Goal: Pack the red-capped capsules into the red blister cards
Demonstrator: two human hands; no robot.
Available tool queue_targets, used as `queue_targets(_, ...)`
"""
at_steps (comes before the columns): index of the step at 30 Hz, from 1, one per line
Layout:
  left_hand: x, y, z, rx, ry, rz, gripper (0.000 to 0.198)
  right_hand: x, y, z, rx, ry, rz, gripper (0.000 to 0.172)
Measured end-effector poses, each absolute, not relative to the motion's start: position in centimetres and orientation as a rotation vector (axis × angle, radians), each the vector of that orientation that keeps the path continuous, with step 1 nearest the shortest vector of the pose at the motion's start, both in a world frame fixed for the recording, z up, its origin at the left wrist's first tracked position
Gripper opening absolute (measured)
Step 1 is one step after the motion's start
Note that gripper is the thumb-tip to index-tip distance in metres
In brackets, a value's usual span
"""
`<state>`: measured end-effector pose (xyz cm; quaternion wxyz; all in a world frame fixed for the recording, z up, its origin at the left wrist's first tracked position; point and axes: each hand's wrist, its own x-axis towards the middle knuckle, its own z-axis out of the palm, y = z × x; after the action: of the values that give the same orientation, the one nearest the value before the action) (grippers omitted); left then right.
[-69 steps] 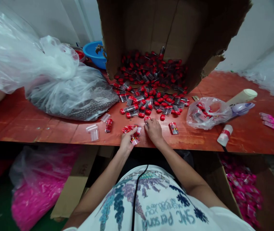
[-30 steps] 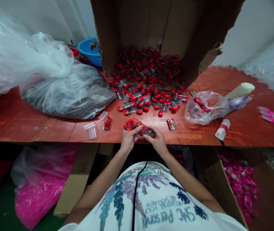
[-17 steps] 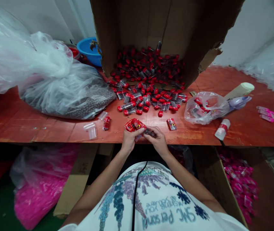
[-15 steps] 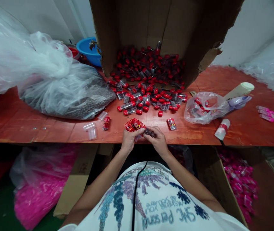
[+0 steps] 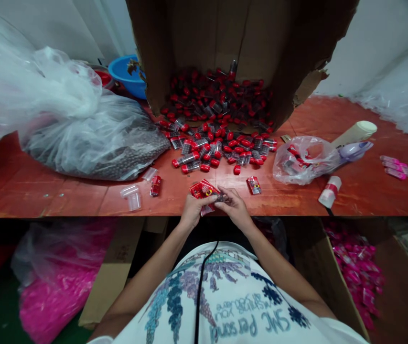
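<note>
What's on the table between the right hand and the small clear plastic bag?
One red-printed piece lies on the table between the right hand and the small clear plastic bag; the head view shows it.

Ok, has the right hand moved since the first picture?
Yes. Judged against the front edge of the red table, the right hand has come toward the person, away from the pile of red-capped containers.
</note>
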<state>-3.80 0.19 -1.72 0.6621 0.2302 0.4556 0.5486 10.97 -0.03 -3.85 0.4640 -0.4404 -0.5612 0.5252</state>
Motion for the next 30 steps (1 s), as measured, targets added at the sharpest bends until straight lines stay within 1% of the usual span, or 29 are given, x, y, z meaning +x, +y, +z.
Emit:
queue_targets(3,-3.6,0.2,-2.1,0.540,1.031,1.166,0.036,11.2,0.1,-3.9,-1.101,-1.432,1.249,0.048)
queue_targets(7,-3.1,0.3,-2.6,0.508,1.015,1.075,0.035,11.6,0.1,-4.2,-1.151,-1.495,1.183,0.039)
queue_targets(10,-2.9,0.2,-2.8,0.397,0.976,1.047,0.034,12.8,0.4,-4.6,-1.234,-1.455,1.106,0.036)
queue_targets(12,-3.0,0.3,-2.9,0.311,0.963,1.057,0.037,14.4,0.7,-4.9,-1.330,-1.413,0.991,0.036)
queue_targets(15,-3.4,0.4,-3.0,0.226,0.975,1.103,0.045,17.1,1.2,-5.2,-1.550,-1.400,0.697,0.039)
queue_targets(17,-3.5,0.6,-3.0,0.201,1.007,1.145,0.046,17.9,1.2,-4.9,-1.654,-1.429,0.519,0.041)
queue_targets(18,-3.4,0.7,-3.1,0.193,1.023,1.165,0.044,17.8,1.1,-4.7,-1.659,-1.455,0.482,0.040)
queue_targets(20,-3.0,0.8,-3.1,0.192,1.044,1.207,0.040,16.4,0.8,-4.2,-1.574,-1.532,0.556,0.035)
queue_targets(23,-2.4,0.8,-3.2,0.236,1.056,1.268,0.032,12.7,0.4,-3.8,-1.341,-1.630,0.868,0.028)
queue_targets(25,-2.5,0.9,-3.2,0.268,1.053,1.322,0.029,10.5,0.7,-3.8,-1.248,-1.638,0.970,0.025)
queue_targets(27,-3.1,0.9,-3.2,0.289,1.033,1.383,0.031,9.2,1.3,-3.8,-1.219,-1.682,0.941,0.025)
queue_targets(30,-4.3,0.8,-3.3,0.298,1.004,1.439,0.040,8.4,2.5,-3.5,-1.212,-1.855,0.805,0.028)
